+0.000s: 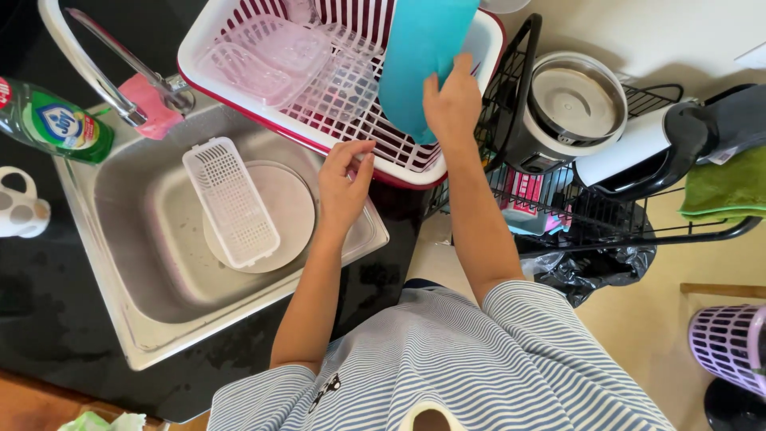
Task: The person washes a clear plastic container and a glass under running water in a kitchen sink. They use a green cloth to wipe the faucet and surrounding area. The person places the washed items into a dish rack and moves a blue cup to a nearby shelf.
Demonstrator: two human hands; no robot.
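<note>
While the right hand (453, 102) grips it, the turquoise board (419, 56) stands smooth and upright.

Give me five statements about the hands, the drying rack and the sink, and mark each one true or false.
1. The right hand holds a teal board over the rack. True.
2. The left hand grips the soap bottle. False: it is empty, by the rack's edge.
3. A white basket lies in the sink. True.
4. The rack is black. False: white with a red rim.
5. The basket sits on a round plate. True.
</note>
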